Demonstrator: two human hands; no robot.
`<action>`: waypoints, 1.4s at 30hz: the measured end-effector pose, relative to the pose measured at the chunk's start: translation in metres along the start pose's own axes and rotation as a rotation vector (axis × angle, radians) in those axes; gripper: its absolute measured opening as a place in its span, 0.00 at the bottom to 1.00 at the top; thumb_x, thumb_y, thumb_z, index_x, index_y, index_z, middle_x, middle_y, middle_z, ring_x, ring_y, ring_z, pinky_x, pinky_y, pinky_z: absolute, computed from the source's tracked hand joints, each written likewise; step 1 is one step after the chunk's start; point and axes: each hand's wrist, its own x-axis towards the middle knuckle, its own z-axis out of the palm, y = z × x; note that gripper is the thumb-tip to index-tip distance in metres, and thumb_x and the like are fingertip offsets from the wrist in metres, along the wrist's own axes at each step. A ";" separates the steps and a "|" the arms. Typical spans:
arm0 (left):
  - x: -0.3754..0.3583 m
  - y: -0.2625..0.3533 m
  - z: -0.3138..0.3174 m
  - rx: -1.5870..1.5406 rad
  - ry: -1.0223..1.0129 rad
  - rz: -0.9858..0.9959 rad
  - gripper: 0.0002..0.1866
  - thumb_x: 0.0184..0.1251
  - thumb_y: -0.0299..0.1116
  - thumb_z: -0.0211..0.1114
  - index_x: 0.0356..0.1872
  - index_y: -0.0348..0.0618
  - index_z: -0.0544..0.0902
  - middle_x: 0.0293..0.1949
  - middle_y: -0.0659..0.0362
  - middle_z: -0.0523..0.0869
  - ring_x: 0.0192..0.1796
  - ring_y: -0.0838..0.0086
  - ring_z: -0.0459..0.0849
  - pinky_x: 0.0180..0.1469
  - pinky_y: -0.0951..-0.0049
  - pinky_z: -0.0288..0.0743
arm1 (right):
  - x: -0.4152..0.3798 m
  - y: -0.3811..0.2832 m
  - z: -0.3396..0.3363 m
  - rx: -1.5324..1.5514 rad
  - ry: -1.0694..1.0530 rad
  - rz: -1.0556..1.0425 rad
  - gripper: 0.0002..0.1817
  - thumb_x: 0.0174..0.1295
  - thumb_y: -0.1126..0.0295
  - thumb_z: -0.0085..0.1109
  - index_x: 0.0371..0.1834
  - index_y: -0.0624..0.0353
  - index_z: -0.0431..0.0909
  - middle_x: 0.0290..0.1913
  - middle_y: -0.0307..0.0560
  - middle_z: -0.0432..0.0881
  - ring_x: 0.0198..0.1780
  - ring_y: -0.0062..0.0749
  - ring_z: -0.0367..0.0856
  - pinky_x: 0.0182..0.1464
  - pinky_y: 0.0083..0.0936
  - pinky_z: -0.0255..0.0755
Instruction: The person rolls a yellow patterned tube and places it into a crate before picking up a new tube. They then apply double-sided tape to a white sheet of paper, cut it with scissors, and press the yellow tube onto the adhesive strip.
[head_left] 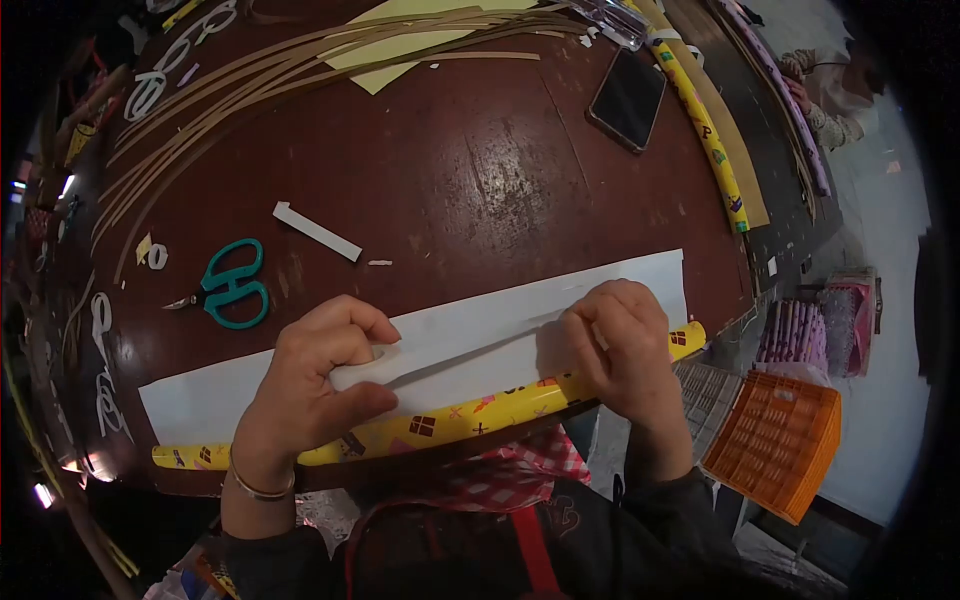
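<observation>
While both hands press on it, the white sheet (450,340) lies along the table's (470,180) near edge, folded over a yellow patterned roll (450,420). The left hand (315,385) pinches the sheet's fold between thumb and curled fingers; the right hand (620,345), fingers bent together, pushes the fold down. Left of the sheet lie green scissors (232,285); just beyond it, a white strip (316,231). Farther beyond are a phone (628,98) and thin wooden strips (300,70).
</observation>
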 end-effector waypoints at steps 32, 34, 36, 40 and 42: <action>0.004 -0.011 0.003 0.276 0.260 -0.190 0.16 0.39 0.26 0.71 0.14 0.42 0.67 0.31 0.53 0.82 0.28 0.65 0.81 0.28 0.68 0.72 | 0.025 0.016 0.005 -0.193 -0.253 0.088 0.05 0.52 0.76 0.66 0.30 0.61 0.79 0.28 0.47 0.79 0.33 0.42 0.79 0.39 0.36 0.68; 0.004 -0.011 0.003 0.284 0.261 -0.209 0.16 0.39 0.26 0.71 0.13 0.42 0.67 0.31 0.53 0.82 0.28 0.65 0.80 0.28 0.68 0.72 | 0.025 0.017 0.006 -0.182 -0.242 0.086 0.05 0.51 0.77 0.65 0.30 0.61 0.78 0.28 0.47 0.79 0.32 0.43 0.78 0.39 0.36 0.68; 0.004 -0.013 0.003 0.297 0.261 -0.202 0.17 0.39 0.25 0.71 0.13 0.42 0.67 0.31 0.53 0.82 0.28 0.65 0.80 0.28 0.68 0.71 | 0.025 0.017 0.007 -0.170 -0.230 0.084 0.06 0.50 0.78 0.65 0.30 0.61 0.78 0.28 0.46 0.78 0.31 0.44 0.77 0.38 0.36 0.67; 0.003 -0.015 0.003 0.301 0.274 -0.194 0.17 0.38 0.25 0.72 0.13 0.42 0.67 0.30 0.54 0.81 0.27 0.65 0.79 0.27 0.68 0.71 | 0.026 0.015 0.006 -0.185 -0.253 0.102 0.06 0.50 0.77 0.65 0.30 0.61 0.78 0.28 0.47 0.79 0.32 0.43 0.78 0.39 0.36 0.68; 0.003 -0.015 0.003 0.315 0.274 -0.186 0.17 0.39 0.25 0.71 0.13 0.42 0.67 0.30 0.54 0.81 0.27 0.65 0.79 0.27 0.68 0.71 | 0.027 0.015 0.006 -0.197 -0.269 0.105 0.06 0.51 0.76 0.66 0.30 0.62 0.79 0.28 0.47 0.80 0.33 0.42 0.80 0.39 0.36 0.69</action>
